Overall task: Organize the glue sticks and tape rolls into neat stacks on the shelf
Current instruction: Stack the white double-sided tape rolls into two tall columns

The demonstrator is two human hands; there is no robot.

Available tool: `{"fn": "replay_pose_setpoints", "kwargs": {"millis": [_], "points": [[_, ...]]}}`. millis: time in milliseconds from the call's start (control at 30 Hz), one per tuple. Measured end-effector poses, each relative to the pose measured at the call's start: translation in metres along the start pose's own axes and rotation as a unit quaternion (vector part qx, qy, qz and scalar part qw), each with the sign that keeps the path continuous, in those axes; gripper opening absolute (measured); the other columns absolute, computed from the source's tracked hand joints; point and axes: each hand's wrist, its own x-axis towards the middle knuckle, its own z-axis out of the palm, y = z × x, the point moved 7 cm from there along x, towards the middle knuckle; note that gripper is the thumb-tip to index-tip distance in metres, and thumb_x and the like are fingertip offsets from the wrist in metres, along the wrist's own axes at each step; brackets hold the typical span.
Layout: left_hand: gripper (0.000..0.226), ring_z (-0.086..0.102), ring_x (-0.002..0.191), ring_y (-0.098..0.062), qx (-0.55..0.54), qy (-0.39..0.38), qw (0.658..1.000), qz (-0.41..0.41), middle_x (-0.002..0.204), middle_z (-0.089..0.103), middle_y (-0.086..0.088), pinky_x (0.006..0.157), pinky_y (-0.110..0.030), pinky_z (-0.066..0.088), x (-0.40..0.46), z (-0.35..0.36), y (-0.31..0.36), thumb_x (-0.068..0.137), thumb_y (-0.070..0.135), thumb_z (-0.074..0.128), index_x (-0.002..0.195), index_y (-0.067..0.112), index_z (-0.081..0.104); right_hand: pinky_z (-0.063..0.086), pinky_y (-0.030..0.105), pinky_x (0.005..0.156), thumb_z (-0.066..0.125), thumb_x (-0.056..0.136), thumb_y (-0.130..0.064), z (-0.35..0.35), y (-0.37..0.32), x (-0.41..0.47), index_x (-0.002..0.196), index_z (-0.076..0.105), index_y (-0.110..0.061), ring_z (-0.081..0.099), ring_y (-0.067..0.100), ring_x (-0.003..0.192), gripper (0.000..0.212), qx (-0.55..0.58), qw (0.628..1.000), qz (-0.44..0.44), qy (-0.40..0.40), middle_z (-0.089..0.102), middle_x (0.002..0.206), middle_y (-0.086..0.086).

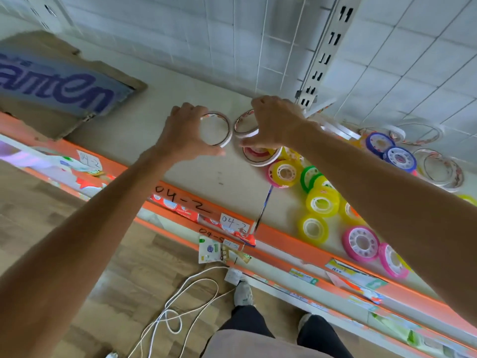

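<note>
With the left hand (185,130) gripping one thin white tape roll (215,129) and the right hand (273,125) apparently pinching another (245,125) over the shelf (144,130) (grip partly hidden), either narrow ring could tip sideways once released and roll away.

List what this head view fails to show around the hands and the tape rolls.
- White tape ring: far half hidden under right hand.
- Blue-printed cardboard box: lettering cut off by left edge.
- Glue sticks: none identifiable.
- Yellow tape roll: cut by right edge.
</note>
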Motion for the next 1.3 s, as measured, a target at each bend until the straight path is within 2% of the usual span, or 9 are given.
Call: {"fn": "replay_pose_setpoints", "kwargs": {"millis": [67,267,500,633,733,900,1067,1167,1300], "points": [[0.109,0.048,0.109,-0.027,-0.037,0.042,0.998,-0.001,0.113,0.055,-0.006,0.096,-0.033,0.034,-0.022,0.003,-0.011,0.041,0.086,0.064,0.126,0.019,0.056,0.043,0.043,0.096,0.056,0.075,-0.081,0.004,-0.005,0.007,0.129,0.05,-0.011,0.053,0.033,0.119,0.088,0.0,1.0,0.015,0.006,0.058,0.127,0.011],[0.1,0.052,0.108,-0.032,-0.06,0.146,0.987,-0.008,0.117,0.057,-0.008,0.094,-0.032,0.035,-0.057,0.023,-0.016,0.049,0.077,0.07,0.127,0.015,0.056,0.037,0.044,0.103,0.058,0.083,-0.068,0.017,-0.015,0.011,0.137,0.044,-0.008,0.045,0.037,0.128,0.082,0.008,0.998,0.057,-0.002,0.051,0.135,0.018],[0.092,0.054,0.105,-0.034,-0.031,0.235,0.971,0.039,0.119,0.059,-0.013,0.096,-0.033,0.037,-0.065,0.01,-0.009,0.061,0.062,0.078,0.129,0.004,0.056,0.04,0.041,0.104,0.066,0.078,-0.063,-0.007,-0.015,-0.045,0.141,0.042,-0.012,0.041,0.031,0.126,0.084,0.159,0.977,0.005,0.142,0.045,0.137,0.011],[0.091,0.055,0.104,-0.034,-0.036,0.212,0.976,0.024,0.117,0.059,-0.011,0.096,-0.033,0.037,-0.066,0.01,-0.01,0.062,0.063,0.077,0.13,0.005,0.057,0.041,0.041,0.103,0.055,0.082,-0.072,-0.006,-0.006,-0.098,0.144,0.039,-0.01,0.041,0.031,0.128,0.089,0.207,0.968,0.009,0.139,0.046,0.138,0.01],[0.091,0.053,0.106,-0.034,-0.032,0.19,0.98,0.044,0.117,0.058,-0.011,0.097,-0.035,0.039,-0.071,0.006,0.007,0.063,0.065,0.072,0.13,0.006,0.058,0.041,0.043,0.104,0.047,0.083,-0.074,-0.009,0.012,-0.144,0.144,0.042,-0.01,0.043,0.03,0.124,0.088,0.247,0.951,0.029,0.184,0.048,0.136,0.008],[0.09,0.05,0.112,-0.023,-0.117,0.135,0.976,0.122,0.12,0.059,-0.006,0.098,-0.012,0.027,-0.11,0.014,0.096,0.066,0.066,0.07,0.132,0.007,0.057,0.038,0.036,0.103,0.064,0.079,-0.059,0.01,0.051,-0.238,0.146,0.04,-0.012,0.043,0.024,0.125,0.085,0.315,0.922,0.11,0.198,0.048,0.135,0.003],[0.094,0.048,0.124,-0.016,-0.182,0.059,0.964,0.182,0.132,0.055,-0.001,0.108,-0.015,0.029,-0.149,0.049,0.181,0.067,0.063,0.074,0.139,0.006,0.053,0.044,0.028,0.095,0.082,0.068,-0.058,0.03,0.098,-0.326,0.143,0.043,-0.027,0.047,0.013,0.122,0.089,0.361,0.881,0.231,0.201,0.048,0.136,-0.007],[0.093,0.049,0.124,-0.017,-0.189,0.03,0.955,0.227,0.132,0.056,-0.003,0.108,-0.02,0.034,-0.148,0.063,0.227,0.068,0.065,0.074,0.138,0.007,0.054,0.04,0.022,0.093,0.084,0.063,-0.058,0.034,0.128,-0.365,0.14,0.045,-0.024,0.051,0.015,0.117,0.093,0.353,0.854,0.302,0.236,0.052,0.128,-0.007],[0.092,0.045,0.125,-0.008,-0.206,-0.009,0.938,0.279,0.133,0.051,0.008,0.105,-0.009,0.028,-0.147,0.079,0.292,0.068,0.068,0.074,0.138,0.013,0.053,0.039,0.019,0.096,0.085,0.061,-0.057,0.043,0.169,-0.409,0.141,0.046,-0.018,0.055,0.016,0.115,0.097,0.351,0.819,0.355,0.282,0.05,0.122,-0.008]]}}
